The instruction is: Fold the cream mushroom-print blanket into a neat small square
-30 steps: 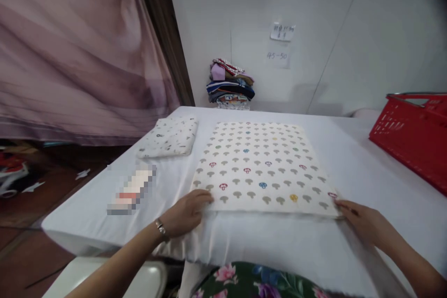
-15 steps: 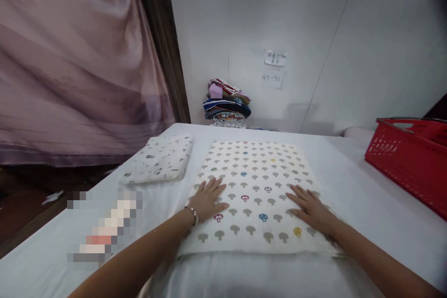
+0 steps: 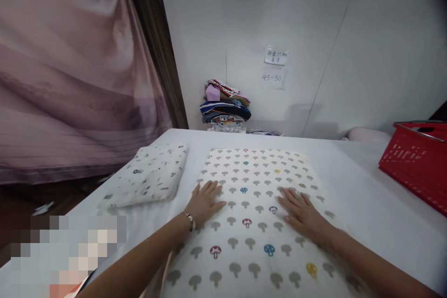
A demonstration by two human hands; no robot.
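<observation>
A white cloth (image 3: 256, 200) printed with grey mushrooms and some red, blue, yellow and purple ones lies spread on the white table. My left hand (image 3: 206, 202) rests on its left edge, palm down with the fingers spread. On the right part of the cloth lies my right hand (image 3: 302, 214), also flat with its fingers apart. Neither hand grips anything. The near edge of the cloth runs out of view at the bottom. Left of it sits a folded white cloth (image 3: 150, 174) with small dark prints.
A red plastic basket (image 3: 415, 163) stands at the right of the table (image 3: 352, 172). Behind the far edge is a stack of folded fabrics (image 3: 225, 107) against the wall, below paper notes (image 3: 274, 77). A pink curtain (image 3: 70, 65) hangs at the left. A patch at lower left is blurred out.
Both hands now lie farther up the mushroom print, still flat. The cloths appear larger and lower in view, and the mushroom cloth's near edge has left the picture.
</observation>
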